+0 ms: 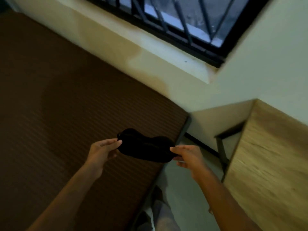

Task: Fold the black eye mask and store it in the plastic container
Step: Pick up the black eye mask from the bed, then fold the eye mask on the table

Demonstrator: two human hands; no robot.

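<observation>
The black eye mask hangs in the air in front of the person, stretched out flat between both hands, a little below the middle of the view and above the right-hand edge of the brown ribbed mattress. The left hand pinches the end at nine o'clock of the mask between thumb and fingers; its grip is closed on the fabric. The right hand does the same at the three o'clock end, closed on that tip with the other fingers curled beneath.

The mask looks soft and very light: it sags slightly between the two pinches and shows two rounded lobes with a narrower waist between them. It should bend without any resistance, so the waist is the natural fold line, and the two ends now held are good places to keep hold of, since bringing them together would double it over. Padded fabric like this tends to spring open, so the folded halves will likely need a steady pinch until stowed. A strap cannot be made out against the black cloth.

No plastic container is visible here; a wooden table stands at four o'clock, with a barred window at one o'clock
</observation>
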